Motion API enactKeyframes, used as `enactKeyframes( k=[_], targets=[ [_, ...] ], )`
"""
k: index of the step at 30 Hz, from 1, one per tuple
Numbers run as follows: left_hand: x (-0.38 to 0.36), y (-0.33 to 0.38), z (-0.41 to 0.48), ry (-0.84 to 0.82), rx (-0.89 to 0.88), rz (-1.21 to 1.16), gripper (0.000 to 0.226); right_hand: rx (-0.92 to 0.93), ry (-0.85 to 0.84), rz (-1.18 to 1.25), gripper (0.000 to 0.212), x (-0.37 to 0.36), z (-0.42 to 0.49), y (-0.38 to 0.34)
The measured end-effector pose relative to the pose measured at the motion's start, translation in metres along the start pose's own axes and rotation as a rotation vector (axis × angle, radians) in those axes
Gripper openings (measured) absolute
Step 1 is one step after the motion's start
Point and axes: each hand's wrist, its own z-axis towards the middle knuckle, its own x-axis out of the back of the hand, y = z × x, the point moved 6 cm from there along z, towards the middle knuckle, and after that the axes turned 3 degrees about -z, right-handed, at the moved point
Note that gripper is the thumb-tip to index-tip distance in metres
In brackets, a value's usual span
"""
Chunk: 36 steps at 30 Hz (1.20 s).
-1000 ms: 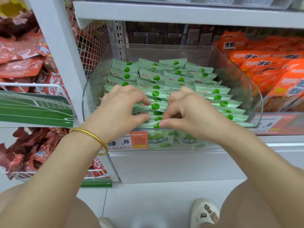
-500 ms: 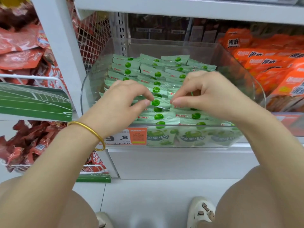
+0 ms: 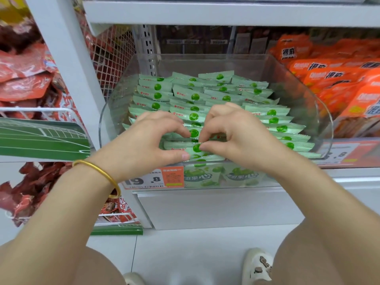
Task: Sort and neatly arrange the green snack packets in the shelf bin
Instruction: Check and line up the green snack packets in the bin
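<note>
A clear plastic bin (image 3: pixel 320 128) on the white shelf holds several pale green snack packets (image 3: pixel 224 96) with green dots, stacked in rows lying flat. My left hand (image 3: pixel 148 140) and my right hand (image 3: pixel 236 136) meet over the front middle of the bin. Both pinch the same front packets (image 3: pixel 196 148), thumbs under and fingers on top. My left wrist carries a gold bangle (image 3: pixel 98 171). The packets under my palms are hidden.
Orange snack packs (image 3: pixel 337 79) fill the compartment to the right. Red packets (image 3: pixel 24 79) hang in wire racks on the left, beside a white upright post (image 3: pixel 67 64). A price tag (image 3: pixel 154 178) sticks to the bin's front. My knees and a shoe (image 3: pixel 259 264) are below.
My right hand has come back from the bin's right side toward the middle front, meeting my left hand on the front packets. My left hand has stayed near the same spot.
</note>
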Motion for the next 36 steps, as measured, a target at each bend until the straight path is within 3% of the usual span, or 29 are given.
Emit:
enactKeyframes(
  k=[3,7,11,14,19,23,28,33,36],
  targets=[
    [-0.001,-0.002,0.002,-0.007,0.035,0.001,0.051,-0.080,0.056,0.336,0.008,0.013,-0.002,0.006],
    [0.006,0.002,0.003,0.111,0.069,-0.201,0.065,-0.196,0.155,0.589,0.015,0.022,-0.006,0.017],
    [0.012,0.015,0.005,0.211,0.034,-0.499,0.049,-0.286,0.338,0.870,0.014,0.031,-0.007,0.028],
    [0.014,0.022,0.009,0.296,0.017,-0.688,0.034,-0.346,0.356,0.975,0.006,0.032,-0.007,0.030],
    [0.007,0.023,0.018,0.265,0.033,-0.850,0.034,-0.417,0.334,0.898,0.021,0.031,-0.009,0.036],
    [-0.001,0.027,0.023,0.115,0.005,-0.863,0.058,-0.461,0.405,0.900,0.023,0.031,-0.011,0.047],
    [-0.005,0.026,0.023,0.050,-0.009,-0.826,0.076,-0.490,0.391,0.971,0.018,0.027,-0.012,0.049],
    [-0.007,0.025,0.025,0.044,0.000,-0.839,0.076,-0.526,0.410,0.973,0.040,0.026,-0.012,0.051],
    [-0.008,0.028,0.025,0.036,-0.008,-0.872,0.078,-0.528,0.455,0.974,0.026,0.030,-0.013,0.051]
  ],
)
